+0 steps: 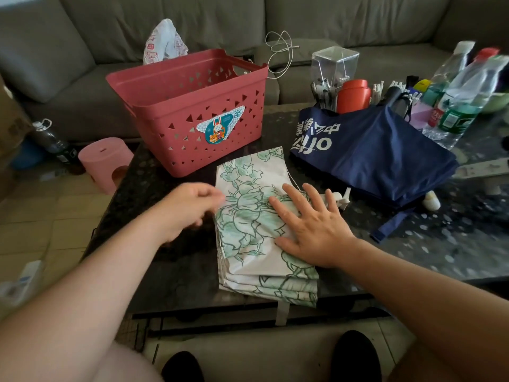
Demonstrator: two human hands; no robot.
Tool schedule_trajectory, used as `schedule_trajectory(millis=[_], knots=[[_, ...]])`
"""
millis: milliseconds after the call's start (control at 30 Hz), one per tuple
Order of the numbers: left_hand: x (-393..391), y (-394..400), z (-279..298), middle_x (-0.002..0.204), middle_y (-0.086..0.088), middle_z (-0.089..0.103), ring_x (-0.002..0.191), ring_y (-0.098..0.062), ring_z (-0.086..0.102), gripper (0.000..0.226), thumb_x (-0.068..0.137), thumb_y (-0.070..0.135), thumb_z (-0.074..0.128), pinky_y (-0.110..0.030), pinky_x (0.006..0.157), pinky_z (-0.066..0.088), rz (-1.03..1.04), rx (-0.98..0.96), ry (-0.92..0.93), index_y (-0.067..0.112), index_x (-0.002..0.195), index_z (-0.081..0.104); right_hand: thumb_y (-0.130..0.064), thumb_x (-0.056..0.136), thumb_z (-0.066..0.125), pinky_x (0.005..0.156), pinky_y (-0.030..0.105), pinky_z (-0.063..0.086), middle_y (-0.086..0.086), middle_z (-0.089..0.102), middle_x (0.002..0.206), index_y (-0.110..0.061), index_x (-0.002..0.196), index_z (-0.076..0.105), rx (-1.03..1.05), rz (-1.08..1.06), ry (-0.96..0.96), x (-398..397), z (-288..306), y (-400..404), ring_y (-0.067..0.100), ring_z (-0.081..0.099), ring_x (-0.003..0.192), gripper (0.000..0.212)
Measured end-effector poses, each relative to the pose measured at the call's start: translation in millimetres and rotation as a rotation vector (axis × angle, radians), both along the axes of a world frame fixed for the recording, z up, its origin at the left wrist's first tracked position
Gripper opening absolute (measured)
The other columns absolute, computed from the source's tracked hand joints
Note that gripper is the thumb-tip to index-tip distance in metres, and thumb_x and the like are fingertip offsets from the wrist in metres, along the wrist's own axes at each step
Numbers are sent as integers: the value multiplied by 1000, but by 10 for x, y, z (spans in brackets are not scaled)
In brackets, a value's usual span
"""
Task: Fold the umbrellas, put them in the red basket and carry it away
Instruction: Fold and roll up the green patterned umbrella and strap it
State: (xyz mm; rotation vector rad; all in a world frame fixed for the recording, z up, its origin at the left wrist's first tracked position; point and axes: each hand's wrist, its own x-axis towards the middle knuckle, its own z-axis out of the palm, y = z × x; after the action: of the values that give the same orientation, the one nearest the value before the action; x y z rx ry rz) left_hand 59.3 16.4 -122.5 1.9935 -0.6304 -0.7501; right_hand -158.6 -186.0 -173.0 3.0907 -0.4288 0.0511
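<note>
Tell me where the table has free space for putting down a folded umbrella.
Free: the dark strip of table left of the white floral umbrella, below the red basket. Crowded: the far right, with bottles and the navy umbrella.

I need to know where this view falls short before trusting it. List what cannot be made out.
- Left hand: motion-blurred in the head view, so whether its fingers pinch the floral umbrella is unclear.
- Red basket: its near wall hides the floor inside.
- Navy umbrella: its handle lies under its own folds.
- Bottles: blurred near the right edge, labels unreadable.
- Floral umbrella's middle: covered by the flat right hand.
</note>
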Motion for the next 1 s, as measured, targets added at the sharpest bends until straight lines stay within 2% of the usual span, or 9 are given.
schedule_trajectory(millis=[100,167,267,400,500,667,833,900,1000], knots=[[81,-252,-175,104,4,75,89,-12,65,14,98,37,70,-31,79,51,282,-101,28,24,102,71,-84,90,27,122,72,2,-1,-6,172,-50,157,-21,7,5,-14,6,-25,1,41,1,157,89],[19,-380,-210,100,0,80,86,-11,71,14,102,29,67,-28,77,53,291,-153,187,18,97,74,-84,89,29,121,73,3,-1,-5,171,-51,156,-22,4,4,-16,16,-29,-5,41,1,156,90],[-86,-469,-110,90,-1,82,86,-18,77,12,101,23,70,-32,78,60,285,-223,261,14,99,78,-84,90,29,121,73,3,-1,-4,171,-50,156,-23,12,6,-23,23,-34,-6,40,1,156,91],[-81,-481,76,110,-14,80,106,-36,76,21,96,18,75,-53,96,59,281,-378,415,10,115,77,-83,89,33,120,74,7,-2,2,170,-48,160,-14,6,13,-43,16,-30,-3,41,7,155,92],[-83,-457,184,119,-16,77,111,-37,74,32,97,23,73,-56,99,57,223,-471,483,9,126,73,-82,85,41,117,76,16,1,15,167,-46,162,10,-37,10,-114,1,15,42,42,19,152,90],[-177,-384,251,114,-14,79,106,-32,76,14,100,17,68,-48,95,59,209,-511,397,13,109,77,-66,79,63,105,64,37,6,50,141,-39,141,55,-144,101,-385,-22,-10,99,38,47,130,68],[-225,-299,216,92,-2,81,78,-15,77,7,99,17,70,-26,65,59,218,-491,266,20,93,72,-69,82,64,99,54,40,-4,51,131,-37,132,61,-13,57,-400,-56,37,54,27,46,124,59],[-236,-266,201,88,1,80,76,-12,76,8,97,15,73,-26,62,58,243,-492,227,19,98,65,-67,85,62,98,47,39,-9,53,126,-36,125,64,139,-73,-471,-30,124,-5,22,45,122,51],[-250,-206,195,97,2,79,84,-11,77,33,93,13,78,-26,66,56,259,-497,175,24,117,59,-56,88,67,97,43,48,-10,56,117,-33,120,62,379,-240,-658,21,313,-136,17,54,111,40]])
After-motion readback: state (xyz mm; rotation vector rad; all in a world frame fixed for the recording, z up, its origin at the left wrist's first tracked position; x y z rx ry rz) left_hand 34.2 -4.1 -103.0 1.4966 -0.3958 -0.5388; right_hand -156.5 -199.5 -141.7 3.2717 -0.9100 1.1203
